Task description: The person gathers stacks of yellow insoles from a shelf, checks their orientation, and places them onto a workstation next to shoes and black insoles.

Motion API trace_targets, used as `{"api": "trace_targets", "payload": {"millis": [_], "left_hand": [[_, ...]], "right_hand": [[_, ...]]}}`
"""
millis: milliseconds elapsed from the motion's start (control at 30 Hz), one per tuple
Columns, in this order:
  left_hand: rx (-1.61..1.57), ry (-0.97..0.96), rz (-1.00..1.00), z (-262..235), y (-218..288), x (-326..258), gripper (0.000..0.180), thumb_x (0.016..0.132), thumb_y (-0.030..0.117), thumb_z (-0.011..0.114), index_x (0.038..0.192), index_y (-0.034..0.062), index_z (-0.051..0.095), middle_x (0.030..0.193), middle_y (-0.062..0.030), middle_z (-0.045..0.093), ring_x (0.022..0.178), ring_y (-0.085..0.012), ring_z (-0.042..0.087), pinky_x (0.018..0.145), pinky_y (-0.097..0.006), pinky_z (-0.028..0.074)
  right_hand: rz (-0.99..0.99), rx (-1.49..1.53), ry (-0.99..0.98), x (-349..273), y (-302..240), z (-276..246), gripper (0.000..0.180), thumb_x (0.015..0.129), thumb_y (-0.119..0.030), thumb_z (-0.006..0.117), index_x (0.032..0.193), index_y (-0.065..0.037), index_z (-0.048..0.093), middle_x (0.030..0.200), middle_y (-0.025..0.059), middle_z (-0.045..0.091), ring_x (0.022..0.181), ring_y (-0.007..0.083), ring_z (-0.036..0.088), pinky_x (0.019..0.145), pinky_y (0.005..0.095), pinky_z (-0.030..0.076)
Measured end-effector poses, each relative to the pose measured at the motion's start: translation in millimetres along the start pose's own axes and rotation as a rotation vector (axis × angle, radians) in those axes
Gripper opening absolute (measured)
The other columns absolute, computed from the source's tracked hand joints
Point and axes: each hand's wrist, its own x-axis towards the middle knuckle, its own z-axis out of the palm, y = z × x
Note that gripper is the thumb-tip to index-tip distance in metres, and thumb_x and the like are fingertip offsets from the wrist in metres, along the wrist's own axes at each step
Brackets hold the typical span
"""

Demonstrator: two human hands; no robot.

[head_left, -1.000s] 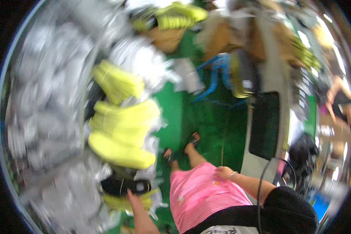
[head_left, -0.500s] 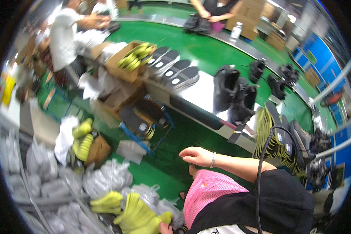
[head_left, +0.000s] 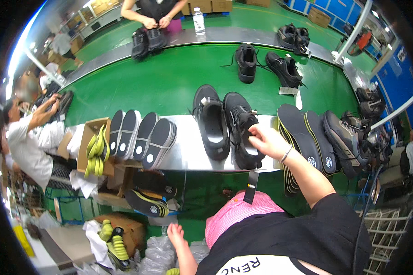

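Note:
A pair of black lace-up shoes stands in front of me on the bench, made up of a left shoe (head_left: 212,128) and a right shoe (head_left: 241,133). Over the right shoe's opening, my right hand (head_left: 268,141) has its fingers loosely bent and apart; whether they touch it I cannot tell. A black hang tag (head_left: 251,186) dangles below that shoe over the bench edge. Lower down and to the left, my left hand (head_left: 175,234) is raised in the air. Its fingers are spread and hold nothing.
Banded insoles (head_left: 142,137) lie left of the shoes, beside a carton (head_left: 83,149) of yellow-green pieces. Stacked insoles (head_left: 303,137) and a grey-brown shoe (head_left: 346,142) stand at right. More black shoes (head_left: 247,64) rest on the green surface. Across it, a person's hands (head_left: 157,23) handle shoes.
My view has swung round to face the bench and the black shoes. My left hand has come up, away from the yellow-green pieces. My right hand is now over the right shoe.

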Motion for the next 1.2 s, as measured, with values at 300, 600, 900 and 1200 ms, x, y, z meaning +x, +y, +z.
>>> {"api": "trace_targets", "payload": {"millis": [300,600,900,1200], "left_hand": [[0.335,-0.808,0.278,303.5,167.9,22.9,0.086,0.071,0.014,0.062,0.135,0.0082,0.005,0.131,-0.0201,0.025,0.118,-0.0287,0.032,0.096,-0.039,0.029],[0.501,-1.048,0.097,345.7,189.4,31.4,0.079,0.076,0.018,0.056,0.134,0.0019,0.005,0.134,-0.0226,0.015,0.123,-0.0302,0.021,0.099,-0.035,0.024],[0.646,-0.858,0.649,398.0,203.7,103.6,0.046,0.08,0.017,0.052,0.119,-0.0021,0.037,0.119,-0.0176,0.039,0.107,-0.0284,0.041,0.091,-0.036,0.033],[1.122,-0.792,1.376,440.1,169.5,105.8,0.04,0.075,0.028,0.053,0.103,0.0004,0.05,0.114,-0.0178,0.045,0.107,-0.0337,0.039,0.092,-0.049,0.023]], "right_hand": [[0.1,-0.395,-0.11,11.6,-19.8,83.9,0.077,0.071,-0.035,0.06,0.134,-0.027,0.016,0.108,0.0281,0.043,0.079,0.0371,0.058,0.071,0.046,0.043],[0.321,-0.282,-0.192,72.1,-25.2,27.8,0.053,0.062,-0.049,0.064,0.098,-0.011,0.057,0.089,0.0244,0.052,0.079,0.0377,0.056,0.07,0.039,0.046],[0.144,0.741,0.351,169.5,-80.7,-183.0,0.035,0.071,-0.012,0.066,0.102,0.0,0.056,0.098,0.0043,0.06,0.092,0.0134,0.053,0.083,0.028,0.042],[0.117,-0.501,0.625,429.5,113.6,-263.7,0.063,0.056,-0.055,0.066,0.099,-0.01,0.057,0.09,0.0152,0.056,0.088,0.0296,0.053,0.08,0.036,0.042]]}}
